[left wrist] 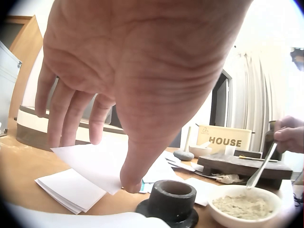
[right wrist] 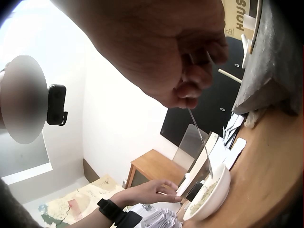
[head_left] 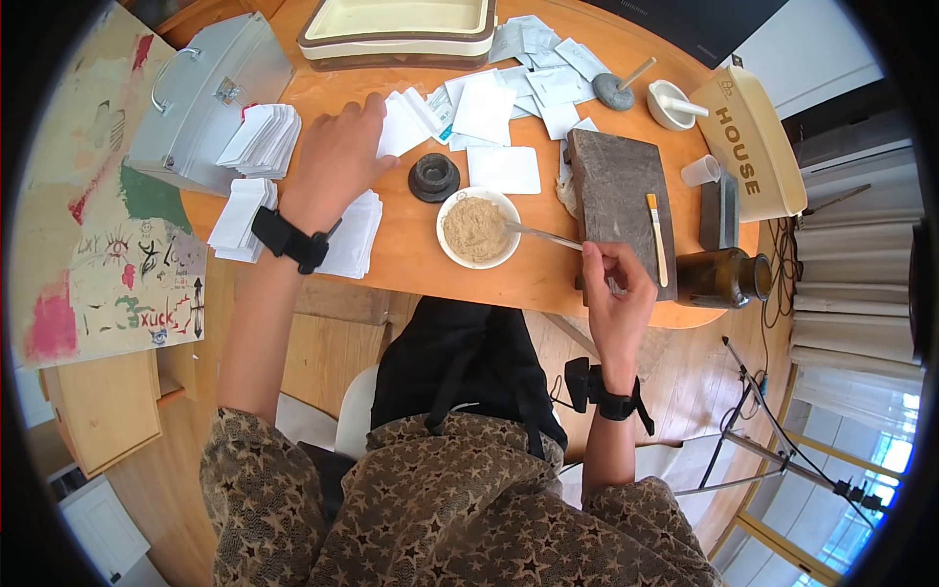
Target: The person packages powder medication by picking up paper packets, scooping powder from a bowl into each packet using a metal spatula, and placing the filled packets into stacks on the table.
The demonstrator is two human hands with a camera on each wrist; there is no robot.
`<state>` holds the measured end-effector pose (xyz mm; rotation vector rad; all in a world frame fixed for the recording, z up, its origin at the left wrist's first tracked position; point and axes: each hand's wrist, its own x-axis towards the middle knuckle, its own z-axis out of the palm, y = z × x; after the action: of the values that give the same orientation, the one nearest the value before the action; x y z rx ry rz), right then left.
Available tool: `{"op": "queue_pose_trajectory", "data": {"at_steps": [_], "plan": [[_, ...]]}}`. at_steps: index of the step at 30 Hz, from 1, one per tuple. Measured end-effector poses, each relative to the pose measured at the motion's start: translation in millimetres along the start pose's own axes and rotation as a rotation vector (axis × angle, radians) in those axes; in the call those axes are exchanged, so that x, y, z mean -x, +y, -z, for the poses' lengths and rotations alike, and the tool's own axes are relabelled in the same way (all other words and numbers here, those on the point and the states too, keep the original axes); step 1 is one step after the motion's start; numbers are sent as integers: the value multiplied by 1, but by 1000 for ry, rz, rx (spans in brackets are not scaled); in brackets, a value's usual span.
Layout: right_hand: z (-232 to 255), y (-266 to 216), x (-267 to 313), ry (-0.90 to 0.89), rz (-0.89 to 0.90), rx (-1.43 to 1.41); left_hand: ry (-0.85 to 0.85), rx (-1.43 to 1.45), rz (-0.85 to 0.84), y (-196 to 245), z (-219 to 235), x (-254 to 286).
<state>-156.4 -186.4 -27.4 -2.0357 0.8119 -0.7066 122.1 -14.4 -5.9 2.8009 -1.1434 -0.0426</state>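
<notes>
My left hand (head_left: 342, 152) is over the left of the table, its thumb and fingers at opposite edges of a white paper packet (left wrist: 92, 161), tilted up in the left wrist view. In my right hand (head_left: 621, 284) a slim metal spoon (head_left: 548, 237) is pinched by its handle. The spoon's tip reaches into the tan powder (head_left: 474, 230) in a white bowl (head_left: 445, 249) near the table's front edge. Just behind the bowl stands a small dark round pot (head_left: 433, 178). Stacks of white packets (head_left: 354, 235) lie below my left hand.
A dark wooden board (head_left: 616, 176) bears a brush (head_left: 656, 240); a brown jar (head_left: 714, 277) stands right of it. Loose packets (head_left: 558, 86), a mortar (head_left: 670, 103) and a cream tray (head_left: 391, 49) are farther back. A silver case (head_left: 210, 103) stands left, a HOUSE box (head_left: 748, 147) right.
</notes>
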Motion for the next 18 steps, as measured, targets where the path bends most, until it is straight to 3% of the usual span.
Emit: {"op": "queue_pose_trajectory", "data": {"at_steps": [8,18], "plan": [[10,-17,-3,68,35,-95,172,64,-113,29,18,32],[8,-23,-7,98,72,-136,143,119,-199,57,7,66]]}}
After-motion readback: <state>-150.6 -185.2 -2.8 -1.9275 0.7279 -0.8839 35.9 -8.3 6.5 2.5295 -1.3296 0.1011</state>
